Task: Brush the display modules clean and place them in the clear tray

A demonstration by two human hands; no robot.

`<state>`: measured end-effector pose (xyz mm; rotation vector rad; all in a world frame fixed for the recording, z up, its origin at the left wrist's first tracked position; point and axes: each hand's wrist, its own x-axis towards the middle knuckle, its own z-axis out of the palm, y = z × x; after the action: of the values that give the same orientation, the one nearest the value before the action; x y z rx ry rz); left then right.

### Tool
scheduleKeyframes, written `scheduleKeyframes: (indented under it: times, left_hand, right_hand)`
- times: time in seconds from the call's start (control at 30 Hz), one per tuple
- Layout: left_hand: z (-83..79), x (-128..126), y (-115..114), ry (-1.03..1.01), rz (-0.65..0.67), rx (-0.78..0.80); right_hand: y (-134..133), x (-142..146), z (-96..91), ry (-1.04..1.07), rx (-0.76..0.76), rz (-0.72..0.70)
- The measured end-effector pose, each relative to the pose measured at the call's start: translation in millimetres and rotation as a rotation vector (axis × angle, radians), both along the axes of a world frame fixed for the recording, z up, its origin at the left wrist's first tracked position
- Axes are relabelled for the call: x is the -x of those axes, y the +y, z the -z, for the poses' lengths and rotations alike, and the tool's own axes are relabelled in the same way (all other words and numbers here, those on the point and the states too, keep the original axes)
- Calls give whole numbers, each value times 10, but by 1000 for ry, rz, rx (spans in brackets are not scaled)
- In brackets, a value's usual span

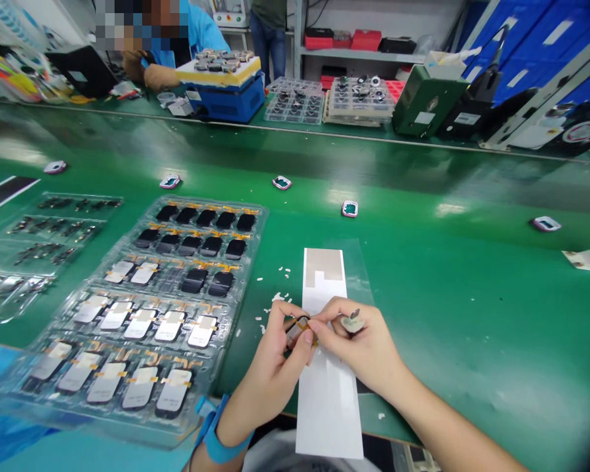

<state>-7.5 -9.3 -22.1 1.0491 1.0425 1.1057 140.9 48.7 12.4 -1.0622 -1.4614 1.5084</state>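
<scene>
My left hand [280, 360] grips a small display screen [296, 330] with an orange flex cable, above a white strip of sticker backing [328, 406]. My right hand [361, 341] meets it there, thumb and forefinger pinched at the screen's cable edge. A pale, rounded object with a dark tip [353, 321] pokes out between the right fingers; its kind I cannot make out. Left of my hands lies a clear plastic tray [248, 288] holding rows of similar screens, some dark side up, others pale side up with orange cables. Small white scraps [278, 298] are scattered beside my left hand.
Several small watch-like housings [349, 209] are spread across the green bench [472, 314]. More clear trays of small parts [59, 229] lie at far left. Beyond a raised ledge stand a blue machine [226, 98], stacked trays [358, 101] and a green box [429, 98]. A person in blue sits opposite.
</scene>
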Motion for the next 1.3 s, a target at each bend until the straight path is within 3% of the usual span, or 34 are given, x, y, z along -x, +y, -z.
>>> scheduleKeyframes:
  times: [0.3, 0.37, 0.47, 0.57, 0.67, 0.77, 0.93, 1.3]
  left_hand:
    - [19, -2, 21, 51, 2, -3]
    - [1, -6, 28, 112, -2, -3]
    - [-62, -27, 59, 324, -25, -55]
    - [-149, -72, 118, 599, 5, -191]
    - [-206, -123, 188, 805, 54, -320]
    - [-215, -155, 242, 922, 111, -333]
    - [-180, -162, 272, 976, 188, -326]
    - [-189, -172, 286, 916, 128, -332]
  right_hand:
    - [10, -20, 91, 12, 60, -66]
    - [77, -83, 117, 16, 2, -23]
    - [250, -217, 175, -40, -181, 218]
    - [419, -312, 263, -90, -217, 384]
    - [489, -283, 362, -81, -150, 348]
    - [471, -167, 435, -48, -105, 303]
    - [439, -46, 476, 12, -49, 310]
    - [467, -78, 373, 166, 57, 297]
